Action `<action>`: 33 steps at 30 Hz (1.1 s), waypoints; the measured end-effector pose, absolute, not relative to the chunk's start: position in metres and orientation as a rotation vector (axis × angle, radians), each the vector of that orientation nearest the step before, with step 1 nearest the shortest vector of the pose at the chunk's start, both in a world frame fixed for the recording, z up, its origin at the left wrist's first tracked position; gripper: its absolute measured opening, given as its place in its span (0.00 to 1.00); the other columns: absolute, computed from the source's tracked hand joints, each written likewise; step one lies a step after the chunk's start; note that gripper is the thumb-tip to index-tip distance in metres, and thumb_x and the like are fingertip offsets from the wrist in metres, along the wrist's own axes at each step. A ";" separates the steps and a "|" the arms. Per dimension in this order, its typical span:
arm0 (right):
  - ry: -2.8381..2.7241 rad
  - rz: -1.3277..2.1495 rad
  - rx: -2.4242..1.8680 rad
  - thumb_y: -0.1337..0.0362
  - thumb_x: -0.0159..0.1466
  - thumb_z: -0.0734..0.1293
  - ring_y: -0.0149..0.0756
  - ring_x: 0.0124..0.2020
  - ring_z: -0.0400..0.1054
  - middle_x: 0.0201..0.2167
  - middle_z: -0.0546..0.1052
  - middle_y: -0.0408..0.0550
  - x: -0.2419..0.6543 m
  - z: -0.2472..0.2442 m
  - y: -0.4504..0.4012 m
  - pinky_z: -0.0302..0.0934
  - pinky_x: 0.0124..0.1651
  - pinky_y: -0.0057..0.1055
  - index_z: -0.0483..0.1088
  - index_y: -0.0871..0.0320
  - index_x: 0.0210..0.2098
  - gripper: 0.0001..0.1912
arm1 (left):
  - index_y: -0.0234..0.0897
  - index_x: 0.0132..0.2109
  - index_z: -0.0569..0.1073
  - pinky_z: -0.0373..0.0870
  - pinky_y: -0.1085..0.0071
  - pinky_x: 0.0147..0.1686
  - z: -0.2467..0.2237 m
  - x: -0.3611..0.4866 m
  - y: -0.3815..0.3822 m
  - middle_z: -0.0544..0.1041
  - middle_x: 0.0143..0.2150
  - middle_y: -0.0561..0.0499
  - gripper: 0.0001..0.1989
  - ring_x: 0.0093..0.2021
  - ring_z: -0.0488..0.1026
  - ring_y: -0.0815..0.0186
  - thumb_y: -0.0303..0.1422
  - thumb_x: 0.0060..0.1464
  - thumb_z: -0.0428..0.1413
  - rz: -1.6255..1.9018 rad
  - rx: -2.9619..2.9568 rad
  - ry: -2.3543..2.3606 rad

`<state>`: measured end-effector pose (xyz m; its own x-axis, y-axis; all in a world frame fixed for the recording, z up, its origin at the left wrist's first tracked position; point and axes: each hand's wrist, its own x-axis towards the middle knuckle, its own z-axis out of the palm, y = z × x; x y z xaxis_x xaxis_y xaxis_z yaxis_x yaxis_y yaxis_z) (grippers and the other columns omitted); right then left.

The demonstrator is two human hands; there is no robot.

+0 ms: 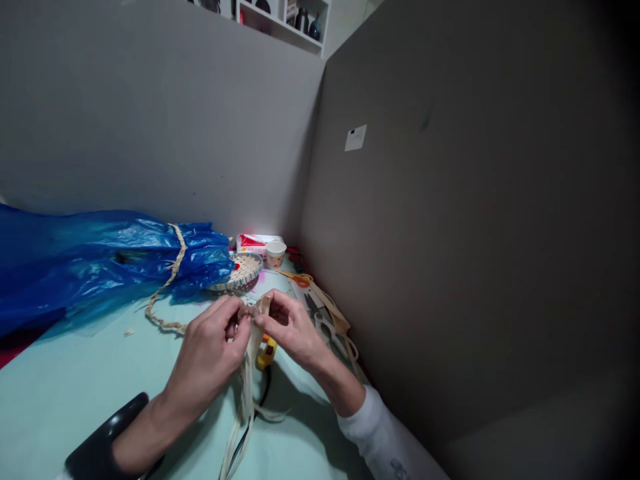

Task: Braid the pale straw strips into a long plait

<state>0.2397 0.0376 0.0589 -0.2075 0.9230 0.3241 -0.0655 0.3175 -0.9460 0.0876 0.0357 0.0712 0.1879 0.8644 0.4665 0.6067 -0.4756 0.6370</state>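
Note:
My left hand [207,343] and my right hand [295,330] meet above the table, thumbs and fingers pinched on a braid of pale dried plant-fibre strips [246,393]. Loose strip ends hang down below the fingers towards me. The finished plait [161,323] runs from behind my left hand across the table and up over a blue plastic bag [100,257]. Between my right fingers a wider, papery strip stands up. Fingers cover the exact crossing of the strips. Just below my hands lies a yellow tool [268,353], partly hidden, its kind unclear.
Behind my hands are a shallow woven basket [246,272], a paper cup [275,256] and a red-and-white packet [253,244]. Grey-handled scissors [326,328], an orange-handled tool [302,282] and loose strips lie along the right partition [450,233]. A grey partition [150,120] stands behind.

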 end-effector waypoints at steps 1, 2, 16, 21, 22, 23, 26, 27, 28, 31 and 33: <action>-1.483 1.138 -0.827 0.50 0.57 0.73 0.32 0.31 0.60 0.28 0.66 0.40 0.239 0.062 0.035 0.58 0.37 0.29 0.64 0.56 0.30 0.19 | 0.45 0.26 0.59 0.56 0.67 0.31 0.071 0.087 0.036 0.63 0.25 0.55 0.10 0.27 0.63 0.62 0.37 0.54 0.48 1.194 2.148 1.408; -1.493 1.158 -0.826 0.48 0.56 0.73 0.32 0.31 0.60 0.28 0.66 0.40 0.238 0.065 0.031 0.58 0.37 0.29 0.64 0.56 0.30 0.20 | 0.45 0.26 0.60 0.56 0.67 0.31 0.070 0.086 0.038 0.64 0.26 0.55 0.09 0.27 0.63 0.62 0.37 0.53 0.49 1.215 2.123 1.433; -1.352 0.428 -0.976 0.66 0.67 0.56 0.38 0.30 0.61 0.28 0.64 0.47 0.318 0.140 -0.082 0.60 0.37 0.37 0.65 0.52 0.32 0.10 | 0.39 0.27 0.69 0.74 0.74 0.33 0.075 -0.041 0.074 0.75 0.29 0.59 0.09 0.35 0.74 0.67 0.29 0.56 0.57 1.521 1.026 1.427; -1.712 -0.253 -1.886 0.75 0.63 0.59 0.39 0.30 0.63 0.29 0.72 0.51 0.320 0.082 -0.020 0.56 0.36 0.34 0.66 0.57 0.32 0.09 | 0.37 0.28 0.69 0.74 0.81 0.26 0.079 -0.034 0.052 0.70 0.26 0.56 0.10 0.27 0.68 0.73 0.19 0.53 0.53 1.364 0.778 1.235; -1.764 -0.383 -2.003 0.78 0.62 0.59 0.42 0.34 0.66 0.34 0.75 0.56 0.317 0.073 -0.008 0.57 0.40 0.36 0.68 0.59 0.35 0.11 | 0.37 0.27 0.68 0.70 0.81 0.21 0.077 -0.028 0.045 0.67 0.24 0.56 0.10 0.24 0.65 0.73 0.20 0.52 0.55 1.312 0.759 1.196; -1.793 -0.447 -2.073 0.79 0.62 0.59 0.44 0.37 0.67 0.37 0.76 0.59 0.315 0.065 0.001 0.58 0.42 0.37 0.70 0.61 0.37 0.11 | 0.38 0.25 0.67 0.67 0.81 0.18 0.075 -0.022 0.037 0.64 0.23 0.56 0.10 0.22 0.61 0.74 0.21 0.50 0.56 1.269 0.743 1.165; -1.841 -0.470 -2.094 0.80 0.64 0.59 0.49 0.44 0.68 0.42 0.76 0.64 0.305 0.060 0.010 0.59 0.47 0.40 0.73 0.65 0.43 0.14 | 0.38 0.25 0.68 0.60 0.82 0.16 0.062 -0.008 0.013 0.60 0.23 0.58 0.11 0.20 0.53 0.76 0.27 0.48 0.63 1.180 0.711 1.089; -1.847 -0.417 -2.031 0.79 0.65 0.59 0.49 0.45 0.69 0.43 0.77 0.64 0.299 0.062 0.008 0.59 0.48 0.40 0.73 0.65 0.44 0.14 | 0.37 0.26 0.69 0.59 0.82 0.16 0.057 -0.004 0.005 0.61 0.23 0.58 0.11 0.20 0.52 0.76 0.29 0.45 0.66 1.165 0.709 1.090; -1.869 -0.315 -1.928 0.77 0.67 0.60 0.48 0.45 0.69 0.43 0.77 0.63 0.292 0.064 0.004 0.60 0.48 0.40 0.74 0.64 0.44 0.13 | 0.37 0.28 0.72 0.60 0.81 0.18 0.052 0.000 -0.002 0.64 0.24 0.58 0.11 0.21 0.53 0.77 0.32 0.43 0.68 1.139 0.726 1.099; -1.973 0.340 -1.405 0.66 0.71 0.63 0.42 0.42 0.72 0.41 0.80 0.54 0.260 0.063 -0.010 0.62 0.48 0.35 0.77 0.58 0.42 0.10 | 0.36 0.31 0.76 0.59 0.79 0.20 0.043 0.017 -0.019 0.69 0.25 0.57 0.17 0.21 0.56 0.76 0.44 0.43 0.70 1.017 0.843 1.116; -1.956 0.787 -1.080 0.60 0.71 0.64 0.40 0.43 0.74 0.42 0.81 0.50 0.236 0.057 -0.017 0.64 0.48 0.34 0.79 0.55 0.40 0.11 | 0.36 0.30 0.76 0.56 0.77 0.21 0.038 0.031 -0.025 0.72 0.24 0.56 0.20 0.20 0.56 0.75 0.49 0.44 0.68 0.944 0.953 1.084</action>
<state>0.2359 -0.0167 0.0573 -0.3591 0.8778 0.3170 0.4137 0.4542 -0.7891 0.0314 -0.0254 0.0385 0.1990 0.9414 -0.2722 -0.1403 0.3023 0.9428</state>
